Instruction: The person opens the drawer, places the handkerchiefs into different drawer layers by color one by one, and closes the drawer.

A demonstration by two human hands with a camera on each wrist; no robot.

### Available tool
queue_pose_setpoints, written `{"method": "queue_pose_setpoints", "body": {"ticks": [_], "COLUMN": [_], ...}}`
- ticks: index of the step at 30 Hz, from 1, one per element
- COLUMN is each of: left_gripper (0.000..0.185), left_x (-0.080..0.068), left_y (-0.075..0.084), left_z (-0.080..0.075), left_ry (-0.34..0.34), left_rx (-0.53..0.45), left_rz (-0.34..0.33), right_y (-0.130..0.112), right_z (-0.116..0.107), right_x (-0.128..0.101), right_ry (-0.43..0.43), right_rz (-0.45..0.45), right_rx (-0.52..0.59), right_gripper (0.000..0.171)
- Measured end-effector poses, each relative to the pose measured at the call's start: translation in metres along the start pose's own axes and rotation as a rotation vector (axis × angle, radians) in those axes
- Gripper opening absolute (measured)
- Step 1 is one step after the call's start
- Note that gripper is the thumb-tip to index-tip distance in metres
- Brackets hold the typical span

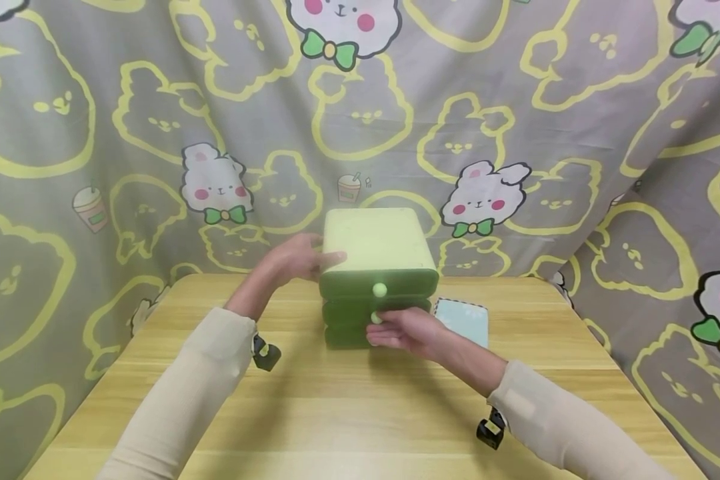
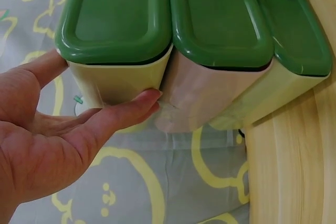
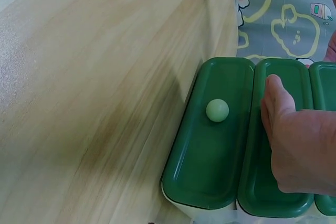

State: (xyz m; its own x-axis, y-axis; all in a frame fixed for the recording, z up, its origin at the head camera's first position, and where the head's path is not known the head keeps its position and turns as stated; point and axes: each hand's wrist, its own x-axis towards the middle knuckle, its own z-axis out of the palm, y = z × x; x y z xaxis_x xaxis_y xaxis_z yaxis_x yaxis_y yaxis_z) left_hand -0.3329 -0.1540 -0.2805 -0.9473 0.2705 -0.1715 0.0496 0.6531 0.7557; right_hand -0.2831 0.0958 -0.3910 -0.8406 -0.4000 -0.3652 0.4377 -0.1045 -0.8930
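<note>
A small green drawer unit (image 1: 375, 250) with three drawers stands at the back middle of the wooden table (image 1: 348, 413). My left hand (image 1: 300, 260) rests with straight fingers (image 2: 131, 109) against the unit's left side wall (image 2: 113, 85), near the top. My right hand (image 1: 405, 331) is at the middle drawer's front (image 3: 273, 192), and its fingers pinch that drawer's pale round knob (image 1: 375, 318), which the hand hides in the right wrist view. The top drawer's knob (image 1: 379, 290) and the bottom drawer's knob (image 3: 217, 110) are free. All three drawers look closed.
A light blue cloth (image 1: 465, 320) lies flat on the table just right of the unit. A grey curtain (image 1: 516, 100) with yellow and white rabbit prints hangs close behind and around the table. The front half of the table is bare wood.
</note>
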Motion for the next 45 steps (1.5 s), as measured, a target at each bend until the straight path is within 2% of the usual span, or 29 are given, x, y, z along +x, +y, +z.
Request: {"method": "queue_pose_setpoints", "body": {"ticks": [6,20,27,32,38,45], "left_gripper": [0.079,0.081,0.083,0.083,0.083,0.081], "left_x": [-0.001,0.001,0.002,0.002,0.002,0.002], "left_y": [-0.002,-0.005,-0.006,-0.006,-0.005,-0.005], "left_z": [0.0,-0.001,-0.001,-0.001,0.0,0.0], "left_ry": [0.001,0.015,0.012,0.012,0.015,0.011], "left_rx": [-0.003,0.021,0.012,0.028,0.027,0.025], "left_rz": [0.009,0.019,0.021,0.028,0.025,0.032], "right_y": [0.002,0.021,0.037,0.04,0.041,0.042], "right_z": [-0.002,-0.017,-0.015,-0.015,-0.012,-0.002], "right_x": [0.0,-0.003,0.009,0.018,0.021,0.02], "right_ry": [-0.012,-0.097,-0.067,-0.026,-0.011,0.114], "right_rz": [-0.009,0.015,0.043,0.041,0.039,0.018], "right_rx": [-0.021,-0.182,-0.145,-0.118,-0.144,-0.195], "right_gripper": [0.038,0.042,0.043,0.039,0.036,0.03]}}
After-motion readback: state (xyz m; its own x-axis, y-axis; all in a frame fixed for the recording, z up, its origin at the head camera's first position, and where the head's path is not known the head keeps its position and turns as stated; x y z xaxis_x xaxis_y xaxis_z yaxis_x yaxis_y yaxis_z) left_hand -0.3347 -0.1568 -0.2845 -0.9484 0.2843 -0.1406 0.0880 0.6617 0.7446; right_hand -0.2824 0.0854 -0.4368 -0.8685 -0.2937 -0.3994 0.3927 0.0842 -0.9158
